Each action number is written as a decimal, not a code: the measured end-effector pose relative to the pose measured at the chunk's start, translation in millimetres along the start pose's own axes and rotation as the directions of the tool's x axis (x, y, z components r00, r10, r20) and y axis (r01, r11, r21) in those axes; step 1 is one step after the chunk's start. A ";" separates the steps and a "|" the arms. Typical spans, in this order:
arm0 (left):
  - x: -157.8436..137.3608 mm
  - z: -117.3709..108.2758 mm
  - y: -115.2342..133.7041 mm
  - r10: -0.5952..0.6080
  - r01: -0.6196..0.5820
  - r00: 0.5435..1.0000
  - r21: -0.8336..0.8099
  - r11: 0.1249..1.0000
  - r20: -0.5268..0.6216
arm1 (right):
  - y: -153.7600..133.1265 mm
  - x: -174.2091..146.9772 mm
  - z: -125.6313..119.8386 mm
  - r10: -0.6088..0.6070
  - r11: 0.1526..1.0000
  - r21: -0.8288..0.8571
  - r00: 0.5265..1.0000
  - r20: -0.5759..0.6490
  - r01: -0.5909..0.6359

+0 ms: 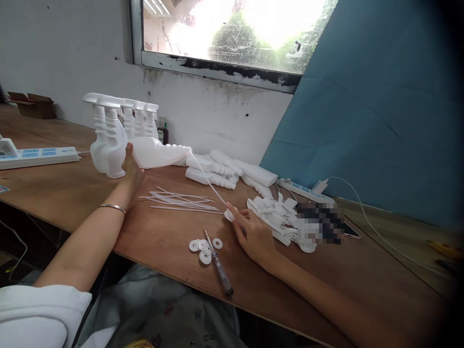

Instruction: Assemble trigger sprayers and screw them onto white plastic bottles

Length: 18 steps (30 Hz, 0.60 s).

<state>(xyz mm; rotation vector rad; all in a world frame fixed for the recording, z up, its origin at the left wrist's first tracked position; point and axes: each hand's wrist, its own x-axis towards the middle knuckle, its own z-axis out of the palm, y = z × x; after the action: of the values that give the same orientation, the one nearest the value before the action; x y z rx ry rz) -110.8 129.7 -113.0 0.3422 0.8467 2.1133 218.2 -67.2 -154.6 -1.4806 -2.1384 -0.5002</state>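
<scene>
My left hand (132, 166) grips a white plastic bottle (152, 152) by its base end and holds it on its side, mouth to the right. A thin white tube (208, 180) runs from the bottle's mouth down to my right hand (253, 234). Those fingers pinch a white sprayer part (229, 215) at the tube's lower end; most of it is hidden. Several loose white tubes (177, 200) lie between my hands. Nearer the table's front edge are several white washers (205, 253) and a screwdriver (219, 266) with a clear handle.
Upright bottles with spray heads (113, 133) stand at left. Bottles without heads (213, 169) lie against the wall. White spray heads (273, 212) are piled right, beside a phone (351, 229). Power strips (47, 153) and cables sit at both sides of the wooden table (152, 237).
</scene>
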 end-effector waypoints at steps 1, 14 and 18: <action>-0.2 -0.3 0.5 -0.002 0.002 1.000 -0.010 1.000 -0.013 | 0.1 0.0 -0.1 0.001 1.000 -0.004 1.000 0.005 -0.001; -1.4 -1.6 8.7 -0.072 0.072 0.997 -0.083 0.994 0.002 | 0.8 0.6 -1.5 0.052 0.996 0.073 0.999 0.008 -0.053; 3.8 -7.1 8.8 -0.157 0.158 0.987 -0.048 0.986 0.031 | -2.1 1.0 -7.5 0.124 0.973 0.201 0.992 -0.033 -0.115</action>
<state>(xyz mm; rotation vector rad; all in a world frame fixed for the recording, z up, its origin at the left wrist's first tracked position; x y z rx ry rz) -122.0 125.6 -112.5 0.2679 0.7777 1.9750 217.3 -71.3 -147.9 -1.4598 -1.9862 -0.2661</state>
